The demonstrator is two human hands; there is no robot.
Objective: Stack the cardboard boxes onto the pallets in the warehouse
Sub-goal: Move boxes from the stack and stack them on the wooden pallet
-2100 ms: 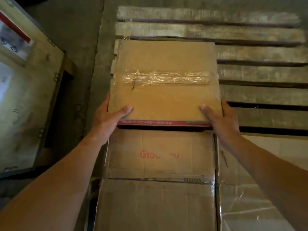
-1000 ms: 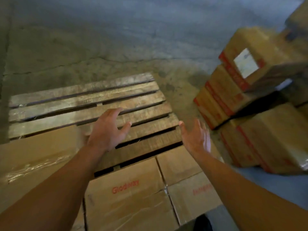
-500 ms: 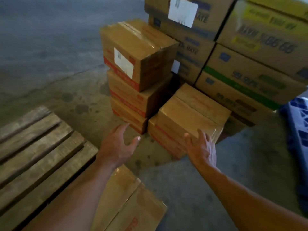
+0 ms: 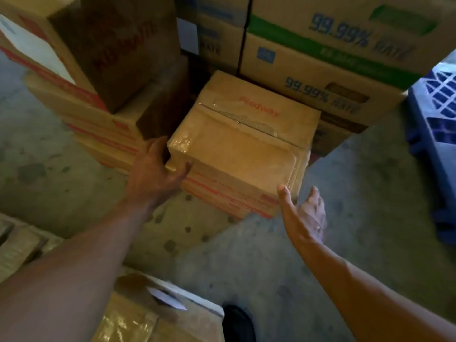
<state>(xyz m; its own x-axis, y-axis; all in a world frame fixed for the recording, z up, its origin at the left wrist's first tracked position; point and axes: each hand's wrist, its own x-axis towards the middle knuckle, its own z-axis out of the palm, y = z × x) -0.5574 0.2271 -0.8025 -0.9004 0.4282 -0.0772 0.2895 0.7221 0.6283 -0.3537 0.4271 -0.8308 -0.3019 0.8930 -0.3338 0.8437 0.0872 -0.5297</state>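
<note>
**Both hands onto the taped box**

The taped box (image 4: pixel 241 149) sits at my 12 o'clock. My left hand (image 4: pixel 158 178) is wrapped round its near left corner. My right hand (image 4: pixel 306 213) is spread wide just beside the near right corner, not yet touching. I judge that palm should seat low before I lift level. The stack of boxes (image 4: pixel 81 95) at 10 o'clock crowds my left knuckles. Printed cartons (image 4: pixel 320 70) stand close behind at 1, and a blue plastic pallet (image 4: pixel 417 144) at 3.
</note>
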